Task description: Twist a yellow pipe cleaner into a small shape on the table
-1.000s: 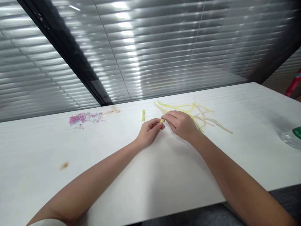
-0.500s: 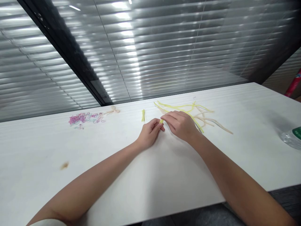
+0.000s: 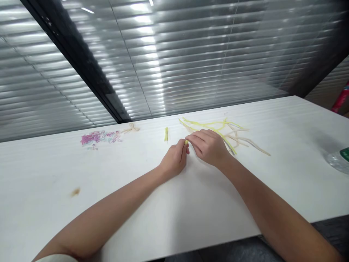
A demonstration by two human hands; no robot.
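Observation:
Between my two hands, above the middle of the white table (image 3: 131,225), is a small folded yellow strip (image 3: 186,142), mostly hidden by fingers. My left hand (image 3: 176,156) is closed on it with thumb and fingers. The fingertips of my right hand (image 3: 208,145) pinch at its upper end, touching the left fingertips. Just behind the left hand lies a yellow-green tied bundle (image 3: 166,134). Loose yellow strands (image 3: 207,124) and beige strands (image 3: 253,144) spread out behind and beside my right hand.
A pile of small purple and pale rubber bands (image 3: 94,137) lies at the back left, with a beige knotted strand (image 3: 131,127) beside it. A clear bottle (image 3: 338,160) lies at the right edge. Window blinds (image 3: 191,54) rise behind the table. A brown mark (image 3: 75,191) shows front left.
My left hand has turned slightly and its fingers have closed further around the yellow strip, so less of it shows. My right hand stays nearly in place.

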